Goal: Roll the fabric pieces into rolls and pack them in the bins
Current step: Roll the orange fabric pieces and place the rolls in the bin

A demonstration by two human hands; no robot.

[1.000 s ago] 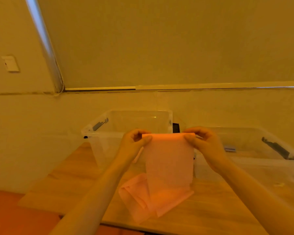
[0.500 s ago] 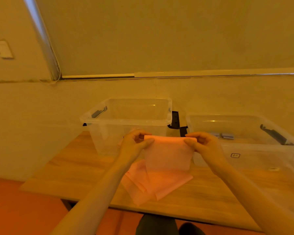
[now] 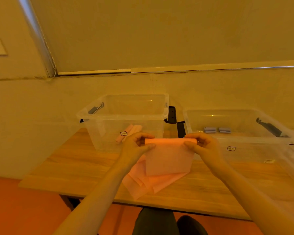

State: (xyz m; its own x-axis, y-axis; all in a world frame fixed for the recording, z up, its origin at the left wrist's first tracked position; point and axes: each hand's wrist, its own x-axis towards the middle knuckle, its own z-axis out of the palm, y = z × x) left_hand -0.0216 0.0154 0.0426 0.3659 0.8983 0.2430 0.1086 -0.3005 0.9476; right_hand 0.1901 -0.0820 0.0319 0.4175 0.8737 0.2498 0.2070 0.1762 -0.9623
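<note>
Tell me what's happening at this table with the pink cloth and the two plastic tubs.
A person is rolling a pink fabric sheet held up over the wooden table. The left hand and right hand each pinch an end of the roll forming at its top edge, while the rest hangs down. More flat pink fabric pieces lie beneath it. The left clear plastic bin already holds pink rolls; the right clear plastic bin holds small bluish-grey rolls.
</note>
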